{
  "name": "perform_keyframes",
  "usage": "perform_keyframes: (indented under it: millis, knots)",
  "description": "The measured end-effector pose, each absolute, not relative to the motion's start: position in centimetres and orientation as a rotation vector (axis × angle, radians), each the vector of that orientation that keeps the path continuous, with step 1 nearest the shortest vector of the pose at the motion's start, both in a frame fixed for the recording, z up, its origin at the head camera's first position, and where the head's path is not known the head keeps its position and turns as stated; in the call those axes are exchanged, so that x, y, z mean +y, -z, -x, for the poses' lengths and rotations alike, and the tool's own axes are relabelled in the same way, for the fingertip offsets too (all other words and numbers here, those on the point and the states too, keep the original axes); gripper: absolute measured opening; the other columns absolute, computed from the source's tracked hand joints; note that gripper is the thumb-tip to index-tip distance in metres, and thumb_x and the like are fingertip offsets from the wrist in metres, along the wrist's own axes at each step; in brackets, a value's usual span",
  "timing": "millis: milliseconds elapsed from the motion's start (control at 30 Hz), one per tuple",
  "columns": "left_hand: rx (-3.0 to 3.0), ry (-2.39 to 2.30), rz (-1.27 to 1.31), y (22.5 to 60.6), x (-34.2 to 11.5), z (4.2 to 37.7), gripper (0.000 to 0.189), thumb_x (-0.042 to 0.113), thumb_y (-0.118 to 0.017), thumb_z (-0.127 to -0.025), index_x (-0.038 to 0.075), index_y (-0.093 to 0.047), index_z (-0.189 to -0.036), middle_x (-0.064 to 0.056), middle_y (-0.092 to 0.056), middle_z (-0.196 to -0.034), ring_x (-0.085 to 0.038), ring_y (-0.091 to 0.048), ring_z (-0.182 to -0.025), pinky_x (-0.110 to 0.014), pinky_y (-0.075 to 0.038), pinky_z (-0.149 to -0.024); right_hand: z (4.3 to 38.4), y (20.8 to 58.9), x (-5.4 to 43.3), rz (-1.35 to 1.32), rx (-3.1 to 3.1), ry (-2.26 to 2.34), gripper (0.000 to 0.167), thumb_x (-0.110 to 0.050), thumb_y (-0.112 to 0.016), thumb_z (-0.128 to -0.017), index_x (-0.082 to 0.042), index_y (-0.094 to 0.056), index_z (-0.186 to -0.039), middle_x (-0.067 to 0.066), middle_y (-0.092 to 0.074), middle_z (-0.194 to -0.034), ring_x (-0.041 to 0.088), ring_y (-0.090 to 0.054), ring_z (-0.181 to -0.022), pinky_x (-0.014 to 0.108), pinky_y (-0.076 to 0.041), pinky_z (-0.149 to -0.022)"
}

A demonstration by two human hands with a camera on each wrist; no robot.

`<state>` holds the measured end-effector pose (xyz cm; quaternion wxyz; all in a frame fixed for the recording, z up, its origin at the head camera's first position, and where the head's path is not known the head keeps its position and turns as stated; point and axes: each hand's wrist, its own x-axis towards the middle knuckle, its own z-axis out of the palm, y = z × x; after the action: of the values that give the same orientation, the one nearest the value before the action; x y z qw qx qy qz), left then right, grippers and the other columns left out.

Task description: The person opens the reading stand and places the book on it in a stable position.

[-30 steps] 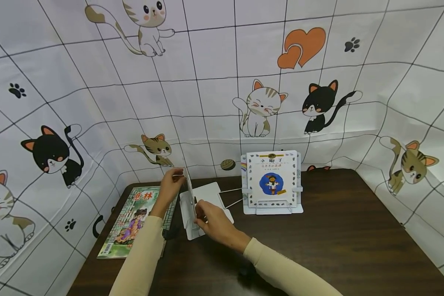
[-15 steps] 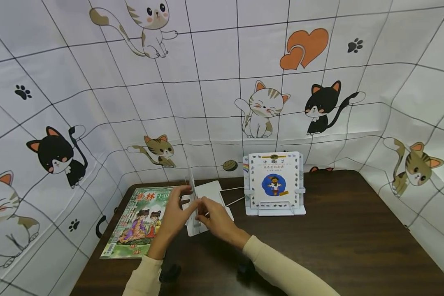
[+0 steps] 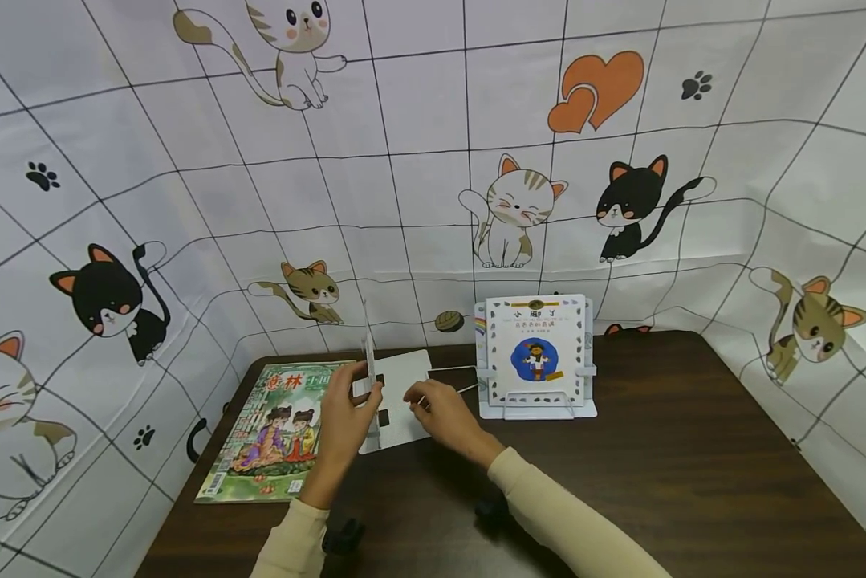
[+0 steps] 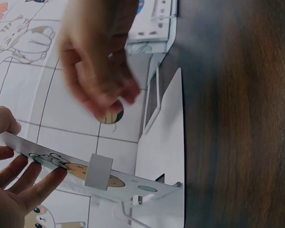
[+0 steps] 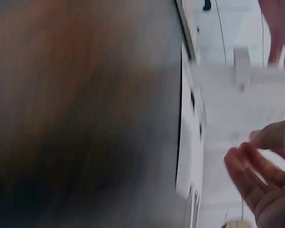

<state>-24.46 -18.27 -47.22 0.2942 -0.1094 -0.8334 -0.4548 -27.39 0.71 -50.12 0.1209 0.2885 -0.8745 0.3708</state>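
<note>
A white book stand point(image 3: 400, 381) stands unfolded on the table, its base plate flat and its upright panel edge-on to the head view. My left hand point(image 3: 342, 425) holds that panel, thumb on one face and fingers on the other. A cartoon print and a white clip point(image 4: 98, 172) show on the panel point(image 4: 137, 186) in the left wrist view. Over the base plate point(image 4: 163, 137), apart from the panel, my right hand point(image 3: 450, 419) has its fingers loosely bent. Nothing shows between those fingers point(image 5: 246, 173) in the blurred right wrist view.
A second white stand point(image 3: 591, 401) at the back holds a picture book point(image 3: 537, 349) upright. Its wire leg reaches towards the first stand. A green magazine point(image 3: 281, 449) lies at the left of the dark wooden table point(image 3: 664, 474). A cat-print sheet point(image 3: 418, 201) hangs behind.
My left hand has come down from the panel's top to its lower part. My right hand has left the panel and moved right. The stand has turned slightly.
</note>
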Motion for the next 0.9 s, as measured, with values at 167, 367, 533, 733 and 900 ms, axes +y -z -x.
perform_keyframes:
  millis: [167, 367, 533, 733, 900]
  knots:
    - [-2.194, 1.174, 0.250, 47.2, -19.2, 24.8, 0.035, -0.004, -0.076, -0.094, -0.008, -0.069, -0.127, -0.024, -0.064, -0.118, -0.041, -0.070, -0.114, -0.039, -0.064, -0.082, 28.7, 50.9, 3.0, -0.697, -2.597, -0.846, 0.011, 0.003, -0.075, -0.093, -0.002, -0.077, -0.103, 0.011, -0.074, -0.099, 0.027, -0.073, -0.089, 0.040, -0.061, -0.078]
    - [-2.167, 1.120, 0.239, 47.1, -20.3, 25.2, 0.029, -0.006, -0.074, -0.094, -0.010, -0.073, -0.123, -0.023, -0.067, -0.113, -0.041, -0.073, -0.103, -0.013, -0.059, -0.077, 29.2, 51.7, 4.4, -0.728, -2.624, -0.646, 0.009, 0.007, -0.072, -0.092, 0.003, -0.077, -0.098, 0.019, -0.074, -0.096, 0.039, -0.071, -0.093, 0.051, -0.060, -0.085]
    - [-2.188, 1.163, 0.217, 47.0, -21.3, 25.5, 0.026, -0.004, -0.070, -0.097, -0.011, -0.073, -0.122, -0.023, -0.067, -0.118, -0.038, -0.071, -0.107, -0.008, -0.056, -0.079, 29.3, 52.5, 4.3, -0.771, -2.630, -0.534, 0.009, 0.006, -0.072, -0.091, 0.000, -0.077, -0.096, 0.017, -0.073, -0.094, 0.038, -0.069, -0.091, 0.051, -0.060, -0.080]
    - [-2.243, 1.162, 0.164, 46.9, -22.3, 26.0, 0.025, 0.001, -0.070, -0.100, -0.007, -0.075, -0.123, -0.019, -0.068, -0.125, -0.032, -0.068, -0.116, -0.041, -0.064, -0.082, 29.5, 53.0, 4.1, -0.812, -2.638, -0.428, 0.011, 0.003, -0.071, -0.094, -0.006, -0.077, -0.093, 0.012, -0.075, -0.094, 0.031, -0.067, -0.086, 0.045, -0.060, -0.076]
    - [-2.254, 1.203, 0.165, 46.8, -22.8, 26.1, 0.025, 0.001, -0.070, -0.101, -0.007, -0.075, -0.124, -0.018, -0.068, -0.127, -0.029, -0.065, -0.119, -0.041, -0.063, -0.086, 29.5, 53.2, 3.9, -0.881, -2.640, -0.367, 0.010, 0.001, -0.074, -0.092, -0.009, -0.075, -0.093, 0.010, -0.075, -0.091, 0.028, -0.070, -0.082, 0.042, -0.060, -0.071]
